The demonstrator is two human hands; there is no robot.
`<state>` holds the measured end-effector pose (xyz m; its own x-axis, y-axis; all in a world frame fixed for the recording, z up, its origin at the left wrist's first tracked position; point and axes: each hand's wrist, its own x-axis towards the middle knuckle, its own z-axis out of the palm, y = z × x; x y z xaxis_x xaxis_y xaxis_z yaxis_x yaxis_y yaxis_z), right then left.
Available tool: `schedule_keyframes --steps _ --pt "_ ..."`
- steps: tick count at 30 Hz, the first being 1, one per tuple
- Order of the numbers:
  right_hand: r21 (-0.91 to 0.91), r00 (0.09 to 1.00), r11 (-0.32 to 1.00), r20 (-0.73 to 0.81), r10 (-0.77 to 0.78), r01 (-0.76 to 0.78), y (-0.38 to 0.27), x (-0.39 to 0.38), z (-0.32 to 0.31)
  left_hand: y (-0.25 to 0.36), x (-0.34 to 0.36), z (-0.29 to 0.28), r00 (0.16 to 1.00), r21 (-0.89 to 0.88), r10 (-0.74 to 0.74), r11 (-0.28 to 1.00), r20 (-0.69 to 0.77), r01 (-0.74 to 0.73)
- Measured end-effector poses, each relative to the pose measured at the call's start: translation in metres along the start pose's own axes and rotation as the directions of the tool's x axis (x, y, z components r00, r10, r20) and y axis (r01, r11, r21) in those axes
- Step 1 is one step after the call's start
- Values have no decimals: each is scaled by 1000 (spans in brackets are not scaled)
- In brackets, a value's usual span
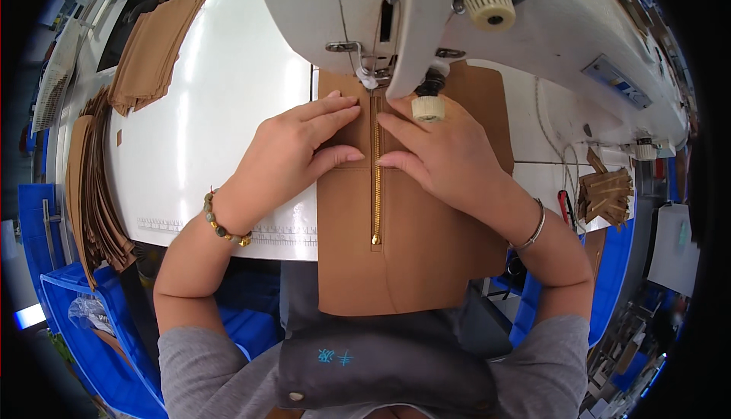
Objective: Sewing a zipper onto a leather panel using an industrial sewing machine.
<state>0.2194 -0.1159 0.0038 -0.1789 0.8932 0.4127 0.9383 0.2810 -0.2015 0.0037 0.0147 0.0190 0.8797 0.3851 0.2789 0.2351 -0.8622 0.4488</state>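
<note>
A brown leather-like panel (419, 267) lies under the sewing machine (525, 46), its near end hanging over the table edge toward my lap. Down its middle runs a gold-toothed zipper (377, 190) set in a narrow slot, the slider at the near end. My left hand (301, 137) rests on the panel just left of the zipper, fingers stretched out. To the right, my right hand (442, 145) presses on the panel with fingers extended, the thumb close to the teeth. The zipper's far end sits near the presser foot (371, 80); the needle point is hard to make out.
Stacked brown pieces (156, 49) lie at the far left, with more brown pieces (99, 183) bunched along the left edge. A ruler scale (282, 232) marks the near edge. Brown-gold strips (605, 194) and a red-handled tool (565, 206) lie right. A blue bin (61, 297) stands below left.
</note>
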Motion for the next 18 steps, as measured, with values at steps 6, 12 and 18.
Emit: schedule_keyframes --steps 6,12,18 --pt "84 1000 996 13 -16 15 9 3 -1 5 -5 6 999 28 -22 999 35 21" --pt "54 999 998 36 11 -13 6 3 1 10 -8 17 999 140 47 989 22 -49" --pt "26 999 1000 42 -15 14 6 3 2 14 -8 16 997 212 67 974 47 -76"
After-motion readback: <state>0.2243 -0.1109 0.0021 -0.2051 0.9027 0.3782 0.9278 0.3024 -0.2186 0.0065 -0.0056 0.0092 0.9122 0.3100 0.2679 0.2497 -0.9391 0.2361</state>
